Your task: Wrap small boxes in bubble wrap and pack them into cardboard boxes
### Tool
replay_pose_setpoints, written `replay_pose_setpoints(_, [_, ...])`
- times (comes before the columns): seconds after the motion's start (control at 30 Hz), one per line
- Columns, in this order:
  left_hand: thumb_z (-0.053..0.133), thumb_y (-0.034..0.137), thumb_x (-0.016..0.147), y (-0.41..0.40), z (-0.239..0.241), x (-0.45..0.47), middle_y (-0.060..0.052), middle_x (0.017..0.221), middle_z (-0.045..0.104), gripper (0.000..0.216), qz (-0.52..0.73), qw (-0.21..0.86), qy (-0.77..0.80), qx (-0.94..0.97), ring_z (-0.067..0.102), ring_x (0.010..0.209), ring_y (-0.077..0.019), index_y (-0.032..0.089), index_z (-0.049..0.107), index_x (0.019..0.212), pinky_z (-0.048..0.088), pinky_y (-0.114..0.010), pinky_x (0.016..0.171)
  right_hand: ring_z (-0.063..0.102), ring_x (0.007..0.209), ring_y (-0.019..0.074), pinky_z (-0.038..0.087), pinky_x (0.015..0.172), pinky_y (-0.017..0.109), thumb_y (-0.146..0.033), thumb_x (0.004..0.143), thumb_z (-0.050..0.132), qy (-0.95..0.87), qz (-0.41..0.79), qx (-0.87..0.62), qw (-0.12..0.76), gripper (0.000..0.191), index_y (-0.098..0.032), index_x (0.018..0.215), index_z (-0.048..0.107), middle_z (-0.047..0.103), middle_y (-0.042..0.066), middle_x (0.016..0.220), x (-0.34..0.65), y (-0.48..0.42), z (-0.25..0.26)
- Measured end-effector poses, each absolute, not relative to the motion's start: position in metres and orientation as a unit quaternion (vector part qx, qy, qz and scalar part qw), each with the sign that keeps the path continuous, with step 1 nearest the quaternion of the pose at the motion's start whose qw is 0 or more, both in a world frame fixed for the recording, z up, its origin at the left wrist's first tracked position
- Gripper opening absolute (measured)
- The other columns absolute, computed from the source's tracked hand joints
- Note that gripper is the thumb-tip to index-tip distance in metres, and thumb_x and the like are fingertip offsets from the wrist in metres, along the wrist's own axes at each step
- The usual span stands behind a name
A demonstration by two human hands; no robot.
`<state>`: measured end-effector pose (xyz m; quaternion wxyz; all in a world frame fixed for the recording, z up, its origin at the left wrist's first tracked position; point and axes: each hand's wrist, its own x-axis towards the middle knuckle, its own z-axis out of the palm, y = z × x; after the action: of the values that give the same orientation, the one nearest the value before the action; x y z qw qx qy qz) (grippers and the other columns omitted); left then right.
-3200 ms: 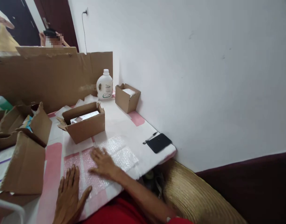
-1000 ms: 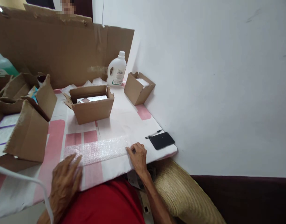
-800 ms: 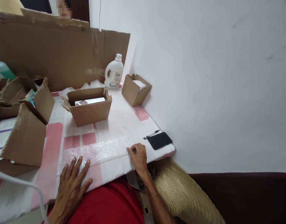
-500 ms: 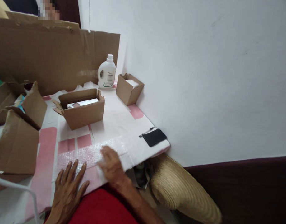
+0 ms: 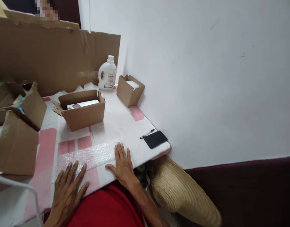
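Observation:
A folded strip of bubble wrap (image 5: 88,155) lies along the near edge of the pink and white table (image 5: 116,123). My left hand (image 5: 67,189) lies flat with its fingers spread, fingertips on the strip's left end. My right hand (image 5: 122,164) is flat too, fingers stretched out over the strip's right end. Neither hand holds anything. Behind the strip stands an open cardboard box (image 5: 81,108) with a white packet inside.
A smaller open box (image 5: 129,90) and a white bottle (image 5: 107,73) stand at the back by the wall. A black phone (image 5: 155,139) and a pen (image 5: 147,133) lie at the right edge. Larger opened boxes (image 5: 17,132) crowd the left. A cardboard sheet (image 5: 52,56) stands behind; a straw hat (image 5: 182,192) sits below.
The wide sheet of bubble wrap has become a narrow folded strip. My right hand slid from the strip's right end inward and now lies flat on it. My left hand stays at the left end.

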<state>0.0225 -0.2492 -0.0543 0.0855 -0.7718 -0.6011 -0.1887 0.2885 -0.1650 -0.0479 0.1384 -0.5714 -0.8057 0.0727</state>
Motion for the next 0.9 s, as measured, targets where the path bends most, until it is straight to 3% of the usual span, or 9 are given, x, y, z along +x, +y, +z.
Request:
replay_pose_setpoints(0.13, [0.055, 0.037, 0.091, -0.250, -0.058, 0.020, -0.013, 0.153, 0.049, 0.058, -0.165, 0.108, -0.598, -0.777, 0.038, 0.145, -0.0327, 0.028, 0.048, 0.148, 0.024, -0.051, 0.118, 0.016, 0.155, 0.0334, 0.018, 0.123, 0.057, -0.059, 0.098, 0.051, -0.859, 0.063, -0.466, 0.202, 0.085, -0.008, 0.159, 0.023, 0.029, 0.020, 0.164, 0.246, -0.177, -0.030])
replay_pose_setpoints(0.23, [0.055, 0.036, 0.089, -0.249, -0.059, 0.018, -0.013, 0.151, 0.052, 0.055, -0.167, 0.123, -0.588, -0.782, 0.040, 0.144, -0.0317, 0.025, 0.054, 0.143, 0.026, -0.048, 0.117, 0.034, 0.149, 0.0287, 0.031, 0.119, 0.046, -0.051, 0.100, 0.052, -0.908, 0.109, -0.335, 0.228, 0.066, -0.014, 0.152, 0.040, 0.047, 0.015, 0.155, 0.215, -0.184, -0.032])
replay_pose_setpoints(0.33, [0.054, 0.033, 0.089, -0.251, -0.052, 0.012, -0.013, 0.145, 0.057, 0.048, -0.194, 0.116, -0.582, -0.781, 0.047, 0.138, -0.0291, 0.024, 0.058, 0.136, 0.033, -0.045, 0.113, 0.050, 0.136, 0.0288, 0.040, 0.111, 0.046, -0.050, 0.099, 0.054, -0.908, 0.138, -0.315, 0.241, 0.058, -0.015, 0.145, 0.048, 0.059, 0.014, 0.144, 0.199, -0.184, -0.044])
replay_pose_setpoints(0.43, [0.052, 0.034, 0.093, -0.258, -0.037, 0.003, -0.014, 0.129, 0.066, 0.036, -0.248, 0.097, -0.647, -0.714, 0.059, 0.120, -0.0272, 0.021, 0.062, 0.125, 0.044, -0.041, 0.102, 0.050, 0.135, 0.0287, 0.040, 0.109, 0.046, -0.049, 0.099, 0.055, -0.904, 0.152, -0.314, 0.246, 0.056, -0.016, 0.144, 0.049, 0.060, 0.014, 0.143, 0.198, -0.181, -0.053])
replay_pose_setpoints(0.53, [0.045, 0.049, 0.094, -0.262, -0.020, -0.008, -0.016, 0.109, 0.070, 0.044, -0.207, 0.074, -0.774, -0.594, 0.065, 0.098, -0.0296, 0.015, 0.061, 0.117, 0.049, -0.043, 0.087, 0.050, 0.135, 0.0291, 0.041, 0.107, 0.046, -0.050, 0.099, 0.056, -0.903, 0.158, -0.314, 0.248, 0.055, -0.016, 0.142, 0.051, 0.060, 0.014, 0.142, 0.200, -0.180, -0.053])
replay_pose_setpoints(0.7, [0.043, 0.063, 0.089, -0.252, 0.003, -0.013, -0.005, 0.079, 0.069, 0.042, -0.112, -0.075, -0.856, -0.498, 0.065, 0.070, -0.0239, 0.024, 0.057, 0.084, 0.045, -0.033, 0.064, 0.048, 0.137, 0.0280, 0.040, 0.108, 0.045, -0.050, 0.099, 0.057, -0.901, 0.168, -0.310, 0.254, 0.055, -0.016, 0.142, 0.051, 0.060, 0.014, 0.143, 0.200, -0.181, -0.052])
replay_pose_setpoints(0.9, [0.051, 0.060, 0.080, -0.242, 0.010, -0.019, 0.000, 0.064, 0.066, 0.036, -0.170, -0.201, -0.859, -0.440, 0.062, 0.063, -0.0221, 0.026, 0.060, 0.072, 0.043, -0.030, 0.059, 0.046, 0.139, 0.0269, 0.038, 0.110, 0.045, -0.047, 0.099, 0.057, -0.899, 0.173, -0.313, 0.252, 0.054, -0.015, 0.142, 0.051, 0.057, 0.014, 0.147, 0.202, -0.181, -0.054])
